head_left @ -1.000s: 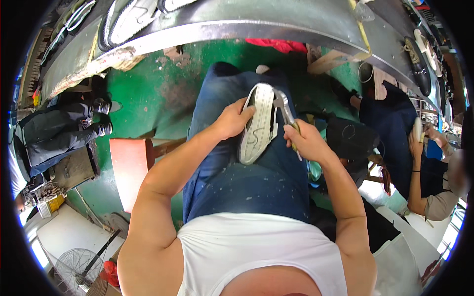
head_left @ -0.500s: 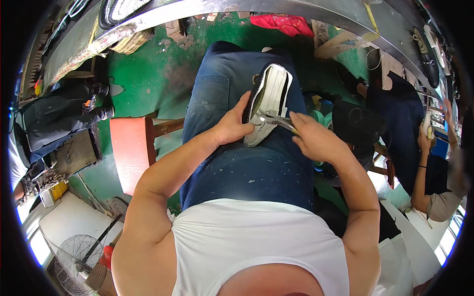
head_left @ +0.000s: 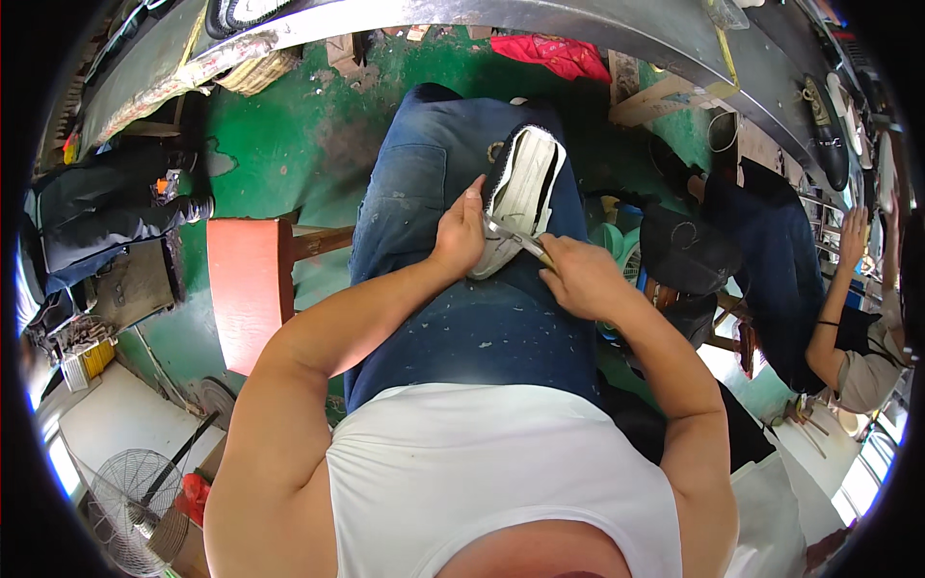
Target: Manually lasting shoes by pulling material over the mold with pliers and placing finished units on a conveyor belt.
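Note:
On my lap rests a dark shoe upper (head_left: 525, 178), its white underside facing up and its edge turned in around it. My left hand (head_left: 461, 229) is closed around the left side of the shoe near its closer end, the thumb beside the underside. My right hand (head_left: 585, 276) grips metal pincers (head_left: 530, 244) by the handles. Their head lies against the shoe's left edge, close to my left fingers. Whether the jaws pinch the material there is too small to tell.
A metal-edged workbench (head_left: 462, 13) curves across the far side, with dark shoes (head_left: 824, 125) on its right part. To my left stand a red-topped stool (head_left: 249, 289) and a wire fan (head_left: 135, 511). Another person (head_left: 858, 356) works at the right; someone's legs (head_left: 116, 217) show at the left.
The pincers' head has shifted left and slightly nearer along the shoe's edge, my right hand moving with it. The co-worker's hand at the right has risen toward the bench.

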`<act>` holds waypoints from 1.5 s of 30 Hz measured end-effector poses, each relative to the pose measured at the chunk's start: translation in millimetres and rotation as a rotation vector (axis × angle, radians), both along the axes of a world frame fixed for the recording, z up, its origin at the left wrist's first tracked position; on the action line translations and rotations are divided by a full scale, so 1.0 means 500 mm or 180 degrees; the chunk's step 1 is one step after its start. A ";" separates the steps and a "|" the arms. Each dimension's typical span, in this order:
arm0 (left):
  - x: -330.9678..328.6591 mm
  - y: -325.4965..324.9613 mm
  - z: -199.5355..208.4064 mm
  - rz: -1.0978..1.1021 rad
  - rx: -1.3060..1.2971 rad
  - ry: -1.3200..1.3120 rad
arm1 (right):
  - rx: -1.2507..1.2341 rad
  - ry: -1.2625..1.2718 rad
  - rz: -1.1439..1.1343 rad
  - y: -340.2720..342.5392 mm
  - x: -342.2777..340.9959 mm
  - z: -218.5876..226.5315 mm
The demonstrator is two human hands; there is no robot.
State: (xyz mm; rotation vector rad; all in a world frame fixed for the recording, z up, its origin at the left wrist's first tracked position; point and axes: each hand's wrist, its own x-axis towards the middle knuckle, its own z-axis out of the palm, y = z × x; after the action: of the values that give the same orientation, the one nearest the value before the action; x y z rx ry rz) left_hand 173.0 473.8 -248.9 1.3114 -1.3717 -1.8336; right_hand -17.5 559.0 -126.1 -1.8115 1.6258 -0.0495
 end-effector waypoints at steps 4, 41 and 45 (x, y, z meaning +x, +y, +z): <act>0.002 -0.004 0.002 -0.0335 -0.1221 -0.0763 | -0.0642 0.0251 0.0050 -0.006 -0.031 -0.011; -0.048 -0.087 0.180 -0.3699 -0.1673 -0.2557 | -0.0001 -0.0056 -0.1018 -0.055 -0.092 -0.078; 0.029 -0.012 0.090 -0.1325 -0.0600 -0.1380 | -0.0717 -0.0832 -0.1067 -0.019 -0.066 -0.036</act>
State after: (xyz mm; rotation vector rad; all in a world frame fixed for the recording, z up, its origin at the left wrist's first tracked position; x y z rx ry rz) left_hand 187.6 467.7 -203.8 1.4590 -2.1275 -1.6637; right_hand -50.5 549.6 -143.9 -1.5912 1.7663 -0.6159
